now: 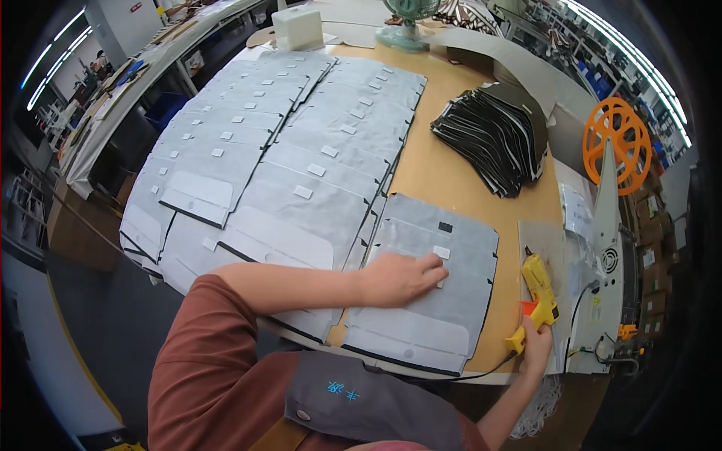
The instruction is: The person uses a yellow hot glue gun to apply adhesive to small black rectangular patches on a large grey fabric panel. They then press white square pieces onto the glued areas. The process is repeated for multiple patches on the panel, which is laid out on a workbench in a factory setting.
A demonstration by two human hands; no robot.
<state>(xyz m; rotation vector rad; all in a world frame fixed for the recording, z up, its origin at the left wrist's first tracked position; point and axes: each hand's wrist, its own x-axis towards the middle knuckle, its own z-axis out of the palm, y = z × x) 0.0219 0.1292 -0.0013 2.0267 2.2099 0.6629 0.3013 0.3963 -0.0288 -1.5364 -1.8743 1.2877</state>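
My left hand [401, 280] is over the nearest grey fabric panel [466, 301], its fingers bent together with the tips pressing at a small white tab [440, 285]. Most of that tab is hidden under the fingers. Just beyond lies another white tab [441, 252], and above it a small black patch [445, 227]. At the table's right side my right hand [535, 342] is wrapped round the handle of a yellow hot glue gun [538, 282]. The gun's nozzle points away from me, resting over a pale board; its cord runs left along the table edge.
Overlapping grey panels [256, 165] with rows of white tabs cover the left and middle. Farther right sits a fanned stack of black pieces [492, 135]. An orange reel [617, 146] on a grey machine stands at the right edge. A green fan [410, 30] and white box [298, 28] stand at the back.
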